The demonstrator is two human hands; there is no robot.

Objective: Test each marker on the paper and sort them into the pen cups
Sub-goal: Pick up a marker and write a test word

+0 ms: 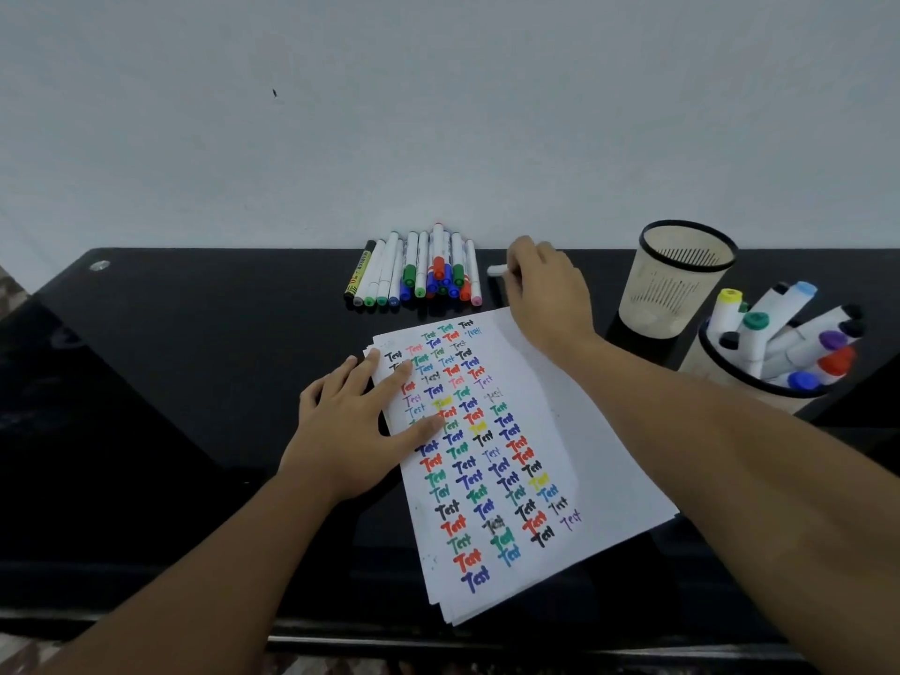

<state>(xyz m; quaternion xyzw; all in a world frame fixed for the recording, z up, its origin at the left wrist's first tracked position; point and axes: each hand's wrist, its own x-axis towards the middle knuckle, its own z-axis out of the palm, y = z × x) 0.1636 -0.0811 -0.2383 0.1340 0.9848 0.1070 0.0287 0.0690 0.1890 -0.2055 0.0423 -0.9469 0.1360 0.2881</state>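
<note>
right hand (545,289) reached to the far edge of the black desk (170,362), fingers curled down round a white marker (496,270) whose one end pokes out on the thumb side; rest of that marker hidden under the palm. just left of this grip, a row of markers (419,270) lying side by side against the wall (341,114), caps toward the near side in green, blue, red and pink, one yellow-and-black barrel at the far left end of the row. right of the grip, a beige mesh pen cup (677,280), upright, contents not visible from this angle. nearer and further right of that, a second pen cup (745,387) crowded with thick white markers with yellow, green, blue, purple, red and black caps, tilted every which way. directly below the grip, toward the body, a stack of paper (560,431) lying askew, covered in columns of the word "test" in many colours. left hand (360,421) flat on the left edge of that paper, fingers straight and spread, pressing the sheets down, holding nothing.
</note>
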